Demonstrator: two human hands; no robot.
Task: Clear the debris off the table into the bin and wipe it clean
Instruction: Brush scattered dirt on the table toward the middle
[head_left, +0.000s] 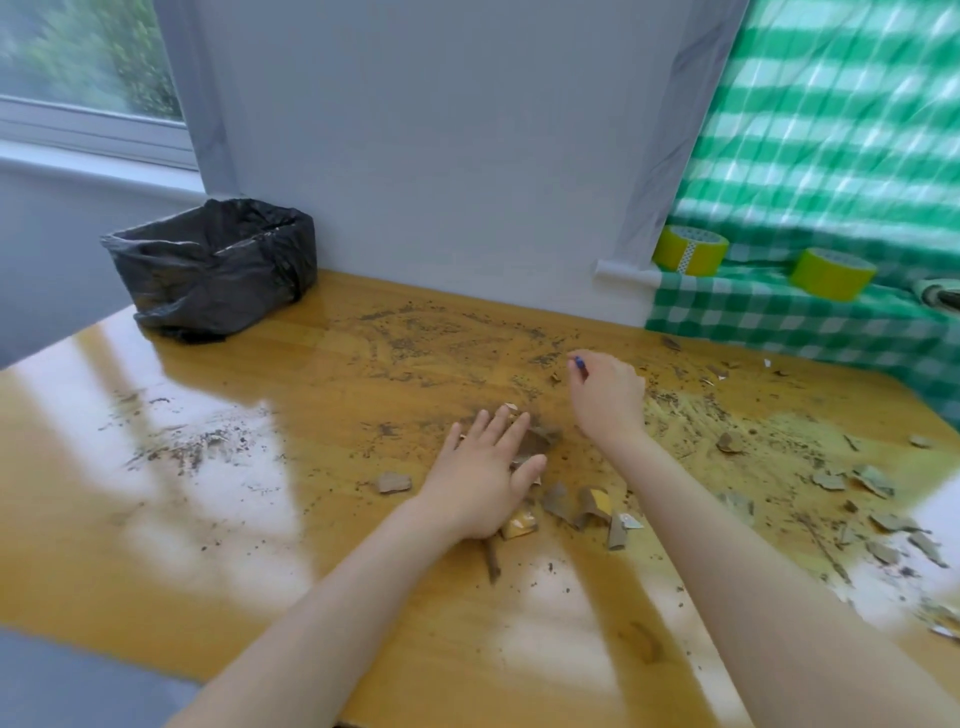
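**Scraps herded to the centre, bin waiting at the far left**

My wooden table (249, 545) carries debris across its middle and right. Its left side shows only thin smears of grit. A green checked cloth (769, 322) covers the far right corner, and two yellow tape rolls (690, 250) are parked on it, well apart from the dirt.

The bin (208, 265), lined with a black bag, stands on the table's far left corner with its top open. I judge it was put there so a gathered heap can be carried or pushed leftward into it. Fine soil (415, 332) streaks the far middle in curved tracks, and grey-green leaf scraps (878, 480) lie along the right edge. Torn cardboard pieces (571, 506) and a yellow scrap (519, 527) cluster at the centre, with a short twig (491, 564) just nearer to me.

My left hand (485, 478) lies flat and palm down on the central heap, fingers straight and slightly spread, touching the cardboard beneath. It grips nothing; I take this as a corralling press that keeps the pile from scattering. My right hand (608, 395), farther off and to the right, has its fingers curled, and the tips pinch a small blue bit (578, 362). What that bit is, I cannot tell. Judging by the grit, the wiping has not yet begun.
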